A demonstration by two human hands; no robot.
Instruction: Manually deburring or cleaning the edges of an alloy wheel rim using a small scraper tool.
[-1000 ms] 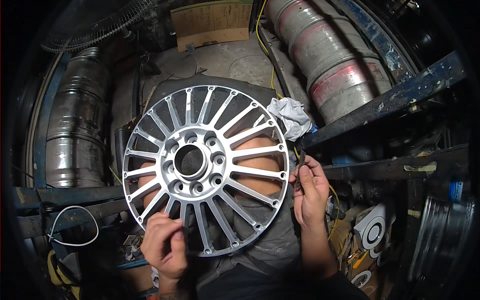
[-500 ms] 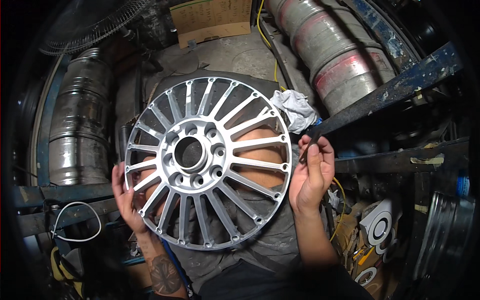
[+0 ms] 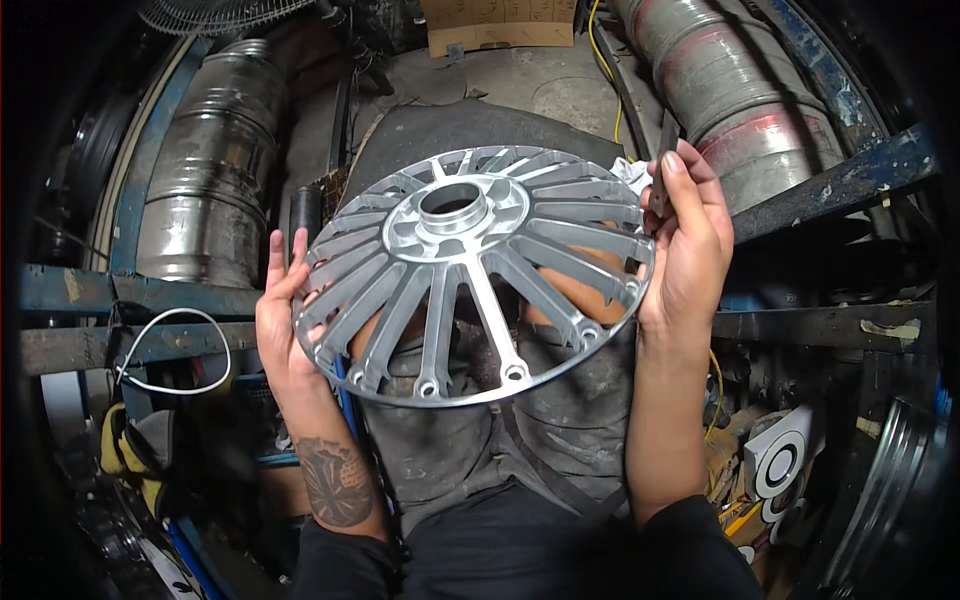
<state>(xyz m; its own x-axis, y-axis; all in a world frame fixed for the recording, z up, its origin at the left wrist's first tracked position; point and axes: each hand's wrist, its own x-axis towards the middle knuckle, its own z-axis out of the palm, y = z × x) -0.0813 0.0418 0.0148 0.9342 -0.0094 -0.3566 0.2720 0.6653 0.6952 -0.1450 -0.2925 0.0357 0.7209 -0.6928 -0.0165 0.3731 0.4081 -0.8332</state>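
A silver multi-spoke wheel centre [image 3: 491, 308] is raised over my lap, its round hub upward and its near edge toward me. My left hand [image 3: 287, 335] supports its left rim, thumb side against the edge and some fingers spread upward. At the right rim, the palm of my right hand [image 3: 690, 255] rests against the edge. Between that hand's thumb and fingers is a thin, dark, flat strip-like tool [image 3: 658, 190], pointing up; its exact kind is unclear. Parts of my legs show through the gaps between the spokes.
Stacked metal barrel-like rims stand at left [image 3: 205, 180] and right [image 3: 765, 135], the right ones marked red. A blue beam [image 3: 850, 185] crosses at right. A white cable loop [image 3: 172, 390] hangs at left. Behind the wheel lie a white rag [image 3: 630, 172], a yellow hose [image 3: 617, 115] and cardboard [image 3: 500, 22].
The wheel centre has tilted from facing me to lying much flatter, its hub now upward. Both hands have risen in the view with it, and the dark tool stays in my right hand.
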